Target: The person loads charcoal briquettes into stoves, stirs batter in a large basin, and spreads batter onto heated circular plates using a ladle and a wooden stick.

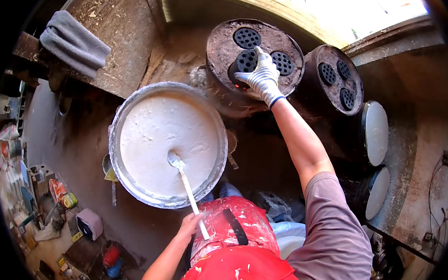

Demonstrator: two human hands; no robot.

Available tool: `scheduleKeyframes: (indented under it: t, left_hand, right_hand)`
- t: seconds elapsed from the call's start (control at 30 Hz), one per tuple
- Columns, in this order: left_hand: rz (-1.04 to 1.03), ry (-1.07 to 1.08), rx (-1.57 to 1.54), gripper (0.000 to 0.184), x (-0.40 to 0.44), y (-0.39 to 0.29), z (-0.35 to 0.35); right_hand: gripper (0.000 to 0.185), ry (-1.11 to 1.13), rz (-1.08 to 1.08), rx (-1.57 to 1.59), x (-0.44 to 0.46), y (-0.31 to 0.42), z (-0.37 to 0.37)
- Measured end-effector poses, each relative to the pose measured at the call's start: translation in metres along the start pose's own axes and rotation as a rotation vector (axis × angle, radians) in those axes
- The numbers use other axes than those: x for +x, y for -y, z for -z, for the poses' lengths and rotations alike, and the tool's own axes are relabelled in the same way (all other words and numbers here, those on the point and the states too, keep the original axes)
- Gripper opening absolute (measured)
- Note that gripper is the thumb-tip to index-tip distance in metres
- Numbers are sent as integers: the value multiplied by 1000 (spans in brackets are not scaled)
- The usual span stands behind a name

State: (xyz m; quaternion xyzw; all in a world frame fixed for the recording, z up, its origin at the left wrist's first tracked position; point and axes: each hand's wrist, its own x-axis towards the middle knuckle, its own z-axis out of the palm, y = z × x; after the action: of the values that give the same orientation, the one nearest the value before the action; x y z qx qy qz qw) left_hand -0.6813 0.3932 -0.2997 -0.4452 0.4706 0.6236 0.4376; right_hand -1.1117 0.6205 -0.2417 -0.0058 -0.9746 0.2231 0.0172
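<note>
While the red apron [229, 231] lies nearest the body, the left hand [189, 225], its fingers curled closed, has hold of the white stick [189, 191] near its close end. The stick slants forward and leftward into the pale mixture [158, 136] inside the big tub [218, 165].

Farther out, the right hand [265, 77], in a striped glove, is partly open, thumb and fingers spread around the coal block [232, 69] and seemingly gripping it. That block lies just left of the palm, well beyond the left hand, so the right is far nearer. Its side shows above the drum top [221, 43], with a red glow low down; its exact tilt is unclear. Two more holed blocks sit beside it, and a second drum [313, 89] stands to the right.
</note>
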Motion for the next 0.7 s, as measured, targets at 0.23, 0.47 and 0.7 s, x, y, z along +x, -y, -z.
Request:
scheduleKeyframes:
  t: [0.23, 0.47, 0.7]
  left_hand:
    - [-1, 122, -295, 33, -14, 2, 10]
    - [-99, 260, -470, 35, -34, -13, 14]
    - [-150, 344, -419, 38, -33, -22, 12]
  right_hand:
    - [97, 6, -22, -169, -5, -6, -36]
    - [95, 119, -63, -353, -2, 2, -37]
    - [70, -119, 49, -281, -33, -1, -26]
